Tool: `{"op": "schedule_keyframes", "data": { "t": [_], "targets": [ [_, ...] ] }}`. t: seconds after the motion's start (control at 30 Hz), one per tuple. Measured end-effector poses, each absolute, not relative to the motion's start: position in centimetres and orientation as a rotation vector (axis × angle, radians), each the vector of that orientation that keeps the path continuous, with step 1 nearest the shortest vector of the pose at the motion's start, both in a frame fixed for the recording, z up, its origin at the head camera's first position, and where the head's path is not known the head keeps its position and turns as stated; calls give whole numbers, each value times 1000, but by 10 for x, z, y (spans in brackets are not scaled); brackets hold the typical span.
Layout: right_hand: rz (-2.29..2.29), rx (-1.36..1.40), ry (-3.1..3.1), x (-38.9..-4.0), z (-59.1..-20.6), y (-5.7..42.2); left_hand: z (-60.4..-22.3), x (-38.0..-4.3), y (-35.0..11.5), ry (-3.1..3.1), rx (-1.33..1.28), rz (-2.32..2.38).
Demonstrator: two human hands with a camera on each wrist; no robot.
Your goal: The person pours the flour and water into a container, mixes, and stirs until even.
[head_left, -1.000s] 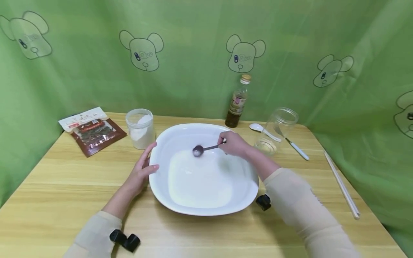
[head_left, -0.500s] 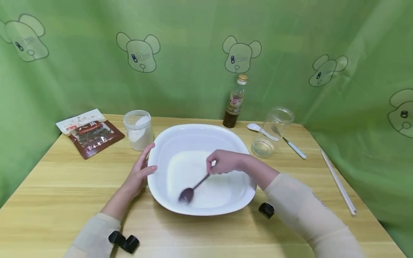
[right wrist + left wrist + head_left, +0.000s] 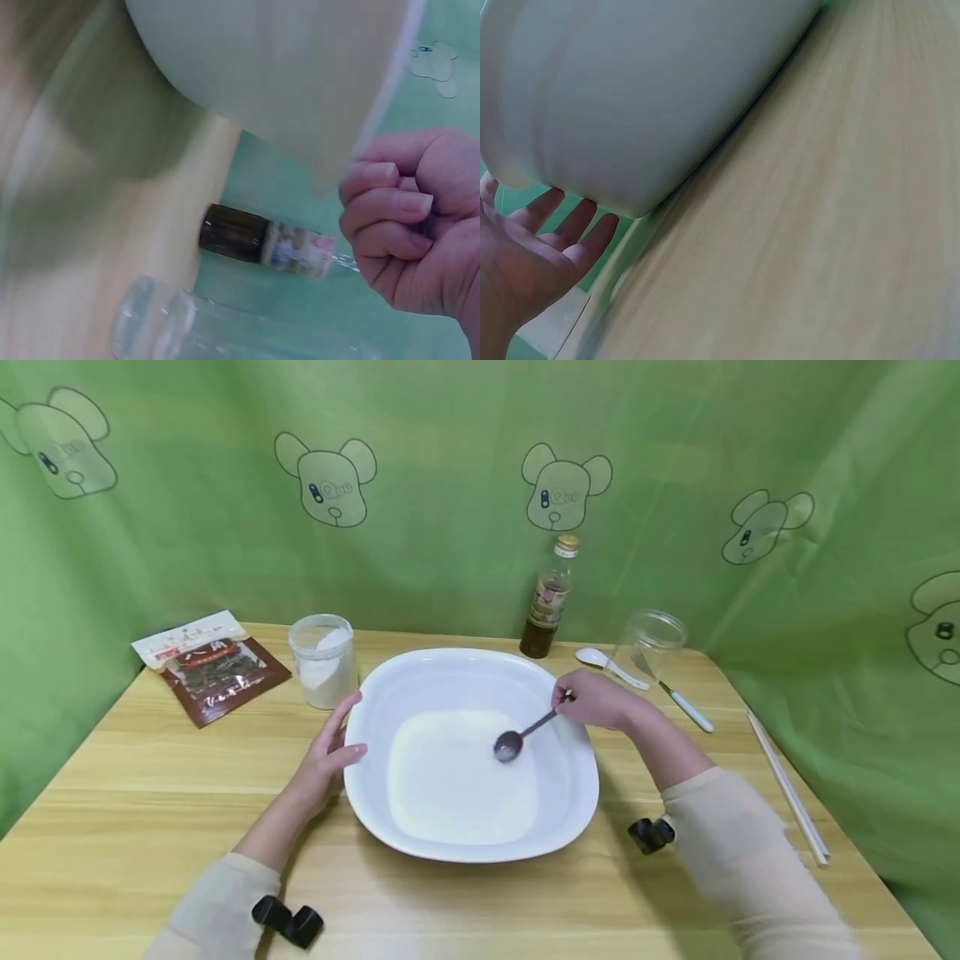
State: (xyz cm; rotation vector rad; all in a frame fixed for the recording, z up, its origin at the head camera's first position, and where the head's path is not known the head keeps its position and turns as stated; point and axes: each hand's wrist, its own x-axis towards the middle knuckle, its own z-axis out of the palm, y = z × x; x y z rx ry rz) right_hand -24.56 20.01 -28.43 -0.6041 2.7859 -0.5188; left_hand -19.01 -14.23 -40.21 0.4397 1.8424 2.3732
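Green curtain [image 3: 450,577] in bg, wood table [image 3: 187,793] below. Ur rt hand [image 3: 596,700] covers the handle end of the spoon [image 3: 513,744] it grips; can't tell if it touches the white basin [image 3: 472,853], frame center. Spoon's round end sits lower left of ur grip, dark n shiny. Ur L hand [image 3: 318,768] rests against basin's left rim.

One counter [image 3: 187,793] carries one white basin [image 3: 465,672], one bottle [image 3: 549,599], one packet [image 3: 213,670] and two jars, a powder jar [image 3: 324,667] and a clear jar [image 3: 647,647]. Spoons number two: a dark spoon [image 3: 508,747] and a white spoon [image 3: 592,657]. There is one pale-handled utensil [image 3: 686,706]. The white sticks [image 3: 787,787] lie too close to count surely. Two hands show, a left hand [image 3: 317,767] and a right hand [image 3: 596,700].
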Motion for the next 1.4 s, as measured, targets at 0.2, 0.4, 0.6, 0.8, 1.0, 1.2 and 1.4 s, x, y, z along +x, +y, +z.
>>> {"op": "schedule_keyframes", "data": {
  "t": [0.2,0.4,0.6,0.8,1.0,1.2,1.4],
  "targets": [
    [-612,-584,2933,-257,-301,173,-403,-190,-142,1844,435,2375],
    [-709,-609,2836,-259,-319,134,-403,-189,-142,1829,438,2382],
    [-892,-557,2537,-242,-324,116,-404,-189,-140,1804,465,2392],
    [-874,-562,2303,-228,-314,134,-404,-190,-141,1813,452,2389],
    [-635,-697,2297,-221,-305,167,-404,-190,-141,1824,445,2378],
    [-385,-819,2491,-221,-282,188,-402,-190,-143,1833,436,2378],
    [-341,-732,2712,-231,-274,200,-402,-190,-143,1825,426,2374]
  ]
}}
